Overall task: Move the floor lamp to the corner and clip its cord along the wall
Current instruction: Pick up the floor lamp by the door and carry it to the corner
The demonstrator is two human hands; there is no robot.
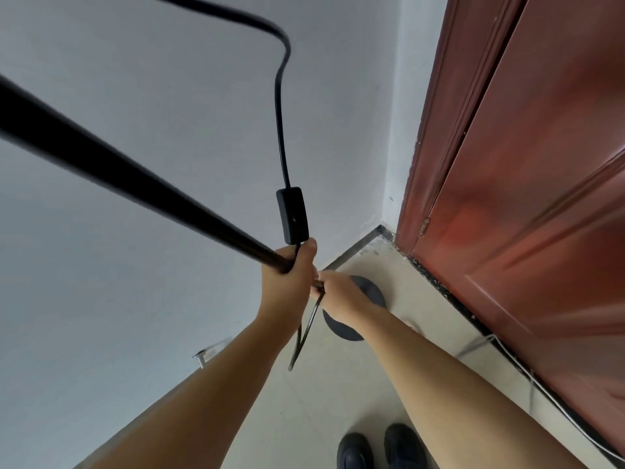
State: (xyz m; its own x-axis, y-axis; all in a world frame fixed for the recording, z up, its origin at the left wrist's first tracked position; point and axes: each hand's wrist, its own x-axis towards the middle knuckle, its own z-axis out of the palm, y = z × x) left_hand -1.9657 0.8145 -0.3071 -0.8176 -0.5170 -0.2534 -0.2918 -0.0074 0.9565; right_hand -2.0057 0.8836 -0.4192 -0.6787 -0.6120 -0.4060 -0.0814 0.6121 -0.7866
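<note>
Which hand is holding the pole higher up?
The left hand, wrapped around the black lamp pole beside the cord's switch; the right hand grips lower.

The lamp pole (135, 177) runs off the left edge, so its upper end and any shade are out of sight. The cord (280, 106) leaves the top edge too — where it leads can't be told. The left hand (292, 275) covers the pole and cord where it wraps them, and the right hand (338, 296) hides the pole's lower stretch and part of the round base (368, 292). The marking on the inline switch (293, 214) is too small to read. Both shoes (382, 450) are cut by the bottom edge, and the door (541, 164) runs past the right — handle unseen.
</note>
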